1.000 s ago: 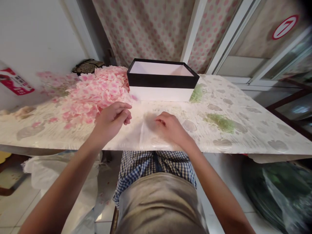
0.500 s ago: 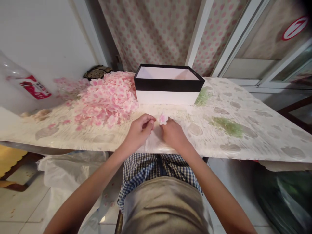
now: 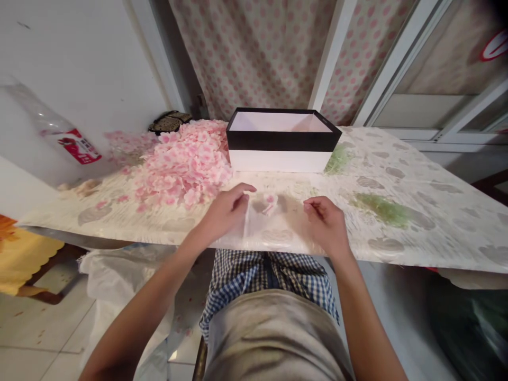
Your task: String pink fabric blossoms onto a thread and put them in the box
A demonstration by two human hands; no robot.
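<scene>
A single small pink-and-white artificial flower (image 3: 270, 202) is on the table in front of me, between my hands and apart from both. To its left is my left hand (image 3: 233, 203), open, the index finger stretched out and the thumb apart from it. My right hand (image 3: 323, 214) hovers to the right of the flower with loosely curled fingers, and I see nothing in it. Beyond my left hand lies a big heap of pink artificial flowers (image 3: 186, 166). A white box with a black rim (image 3: 278, 159) stands behind the single flower; most of its inside is hidden.
Thin green stems (image 3: 383, 210) lie in a bunch on the right, and more green stems (image 3: 338, 159) sit beside the box. At the left stands a plastic bottle with a red label (image 3: 81, 145). A patterned cloth (image 3: 428, 222) covers the table, whose front edge is near my lap.
The small flower has left my right hand and is now between the hands. My right hand has moved away to the right; the left stays near its place. The view has shifted slightly.
</scene>
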